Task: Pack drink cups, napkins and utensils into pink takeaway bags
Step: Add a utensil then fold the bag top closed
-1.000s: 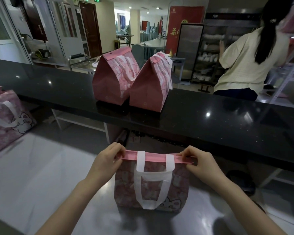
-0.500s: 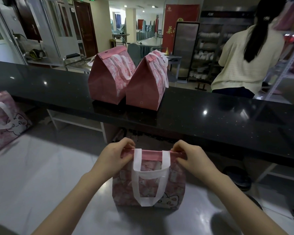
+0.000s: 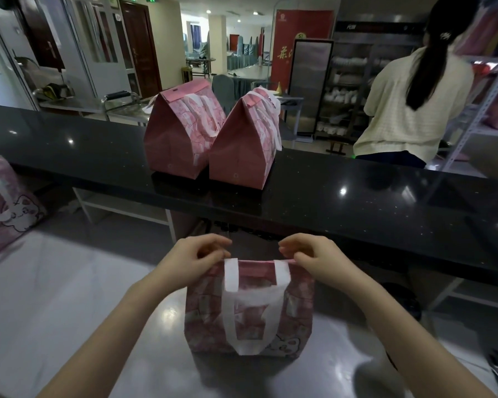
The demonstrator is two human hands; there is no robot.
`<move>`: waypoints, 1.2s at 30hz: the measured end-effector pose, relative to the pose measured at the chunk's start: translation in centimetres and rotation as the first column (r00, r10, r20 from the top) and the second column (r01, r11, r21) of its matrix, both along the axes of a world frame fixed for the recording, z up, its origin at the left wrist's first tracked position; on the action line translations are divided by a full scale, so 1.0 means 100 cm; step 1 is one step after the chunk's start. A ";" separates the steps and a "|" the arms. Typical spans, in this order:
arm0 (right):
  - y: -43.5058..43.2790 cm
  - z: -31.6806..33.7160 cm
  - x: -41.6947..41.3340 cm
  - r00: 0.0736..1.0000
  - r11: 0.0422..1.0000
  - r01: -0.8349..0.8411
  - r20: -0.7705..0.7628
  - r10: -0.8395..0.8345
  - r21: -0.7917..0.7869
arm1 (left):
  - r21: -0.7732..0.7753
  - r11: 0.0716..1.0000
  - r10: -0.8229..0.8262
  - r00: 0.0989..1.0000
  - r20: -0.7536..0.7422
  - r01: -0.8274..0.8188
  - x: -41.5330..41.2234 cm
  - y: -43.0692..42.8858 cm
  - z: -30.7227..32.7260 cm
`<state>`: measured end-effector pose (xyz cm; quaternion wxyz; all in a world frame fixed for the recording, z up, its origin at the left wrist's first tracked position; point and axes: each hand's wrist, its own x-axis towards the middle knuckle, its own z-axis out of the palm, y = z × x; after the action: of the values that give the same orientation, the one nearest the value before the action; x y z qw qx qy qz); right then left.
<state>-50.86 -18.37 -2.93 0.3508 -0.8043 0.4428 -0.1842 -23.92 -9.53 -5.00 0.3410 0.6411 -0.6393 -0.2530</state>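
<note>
Pink takeaway bag (image 3: 249,308): left hand (image 3: 196,259) and right hand (image 3: 308,254) pinch its top fold between curled fingers (image 3: 210,244), likely sealing it.

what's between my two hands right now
In the head view, the folded top edge of the pink bag runs between the left hand and right hand, with the bag's two white handle straps crossing it.

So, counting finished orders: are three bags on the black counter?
No, just a left bag and a right bag stand on the counter.
</note>
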 end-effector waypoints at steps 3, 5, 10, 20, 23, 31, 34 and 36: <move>0.006 -0.001 0.021 0.996 0.998 -0.048 -0.072 0.045 -0.047 | 0.012 1.000 0.023 0.990 0.136 -0.025 -0.012 -0.006 0.008; 0.013 -0.007 0.036 0.973 0.983 -0.123 -0.211 0.093 -0.135 | -0.004 1.000 -0.023 0.923 0.385 0.027 -0.028 -0.010 0.004; 0.017 -0.018 0.052 0.931 0.915 -0.170 -0.363 0.028 -0.365 | -0.175 0.984 0.070 0.820 0.568 0.037 -0.050 -0.019 -0.017; 0.000 -0.009 0.009 0.999 0.995 -0.034 -0.037 0.030 -0.092 | -0.186 0.982 0.020 0.941 0.339 0.045 -0.005 -0.001 -0.014; -0.006 -0.004 -0.028 0.991 0.997 -0.078 -0.106 0.077 -0.010 | -0.106 0.993 0.080 0.972 0.222 -0.057 0.027 0.016 -0.018; -0.011 -0.023 -0.018 0.979 0.958 0.146 -0.104 -0.176 -0.246 | -0.219 0.959 0.220 0.962 0.164 -0.182 0.030 0.030 -0.029; -0.013 -0.025 -0.009 0.967 0.944 0.223 -0.066 -0.245 -0.242 | -0.284 0.945 0.229 0.950 0.213 -0.164 0.024 0.036 -0.034; -0.012 -0.027 -0.002 0.957 0.931 0.272 -0.028 -0.287 -0.242 | -0.323 0.943 0.158 0.965 0.208 -0.085 0.022 0.038 -0.036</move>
<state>-51.11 -19.52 -5.65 0.2089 -0.7743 0.5387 -0.2582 -21.70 -5.73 -8.62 0.3761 0.6428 -0.6653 -0.0514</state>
